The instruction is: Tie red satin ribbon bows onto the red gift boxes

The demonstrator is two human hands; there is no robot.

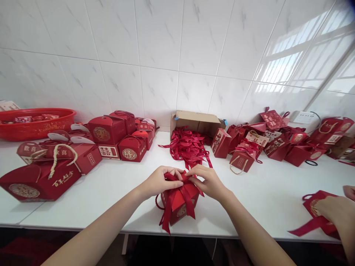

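Note:
A small red gift box [180,205] stands near the front edge of the white table [116,188]. A red ribbon [177,195] is wrapped over its top, with loose ends hanging down its front and left side. My left hand [161,180] pinches the ribbon at the top left of the box. My right hand [206,180] pinches the ribbon at the top right. Both hands have their fingers closed on the ribbon, meeting above the box.
Several finished red boxes [111,136] sit at the left, with a red basket [36,122] behind them. A cardboard box [196,120] spills red ribbons [188,146]. More red bags [280,142] lie at the right. Another person's hand [335,210] rests on a flat red bag [318,214].

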